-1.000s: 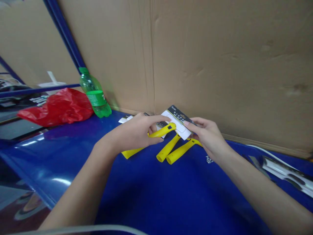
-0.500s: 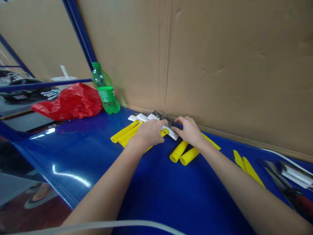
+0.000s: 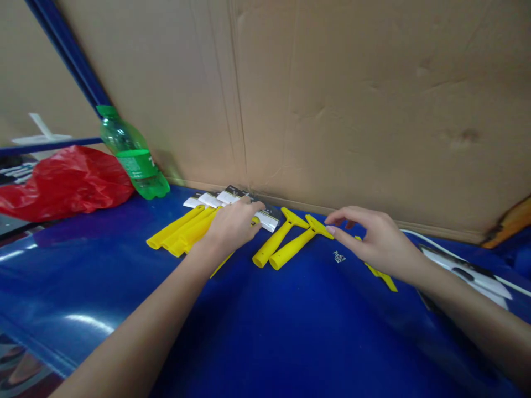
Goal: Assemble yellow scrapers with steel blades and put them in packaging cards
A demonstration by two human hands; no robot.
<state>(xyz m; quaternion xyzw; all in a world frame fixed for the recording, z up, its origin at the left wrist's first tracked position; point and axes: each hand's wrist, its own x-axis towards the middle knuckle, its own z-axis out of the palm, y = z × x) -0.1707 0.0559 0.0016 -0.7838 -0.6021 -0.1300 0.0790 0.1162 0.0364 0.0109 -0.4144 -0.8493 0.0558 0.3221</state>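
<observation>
My left hand (image 3: 232,225) has its fingers curled over a yellow plastic piece (image 3: 255,220), most of which is hidden beneath the hand. White-and-black packets (image 3: 269,220) lie just behind those fingers. Yellow tubular handles (image 3: 174,225) rest side by side to the left of the hand. Between my hands lie two yellow T-shaped scraper handles (image 3: 292,250), heads towards the wall. My right hand (image 3: 375,237) hovers by the head of the nearer one, thumb and fingers apart, holding nothing. Below its thumb sits a small pile of metal screws (image 3: 339,256).
A green plastic bottle (image 3: 135,160) and a red plastic bag (image 3: 70,179) stand at the left. A cardboard wall (image 3: 352,110) closes the back of the blue table (image 3: 265,331). Yellow flat pieces (image 3: 384,278), a white cable (image 3: 431,243) and a white object (image 3: 464,276) are on the right.
The view has turned to the right. My right hand has moved right, away from the packets, uncovering the two scraper heads and the screws. My left hand stays at the packets.
</observation>
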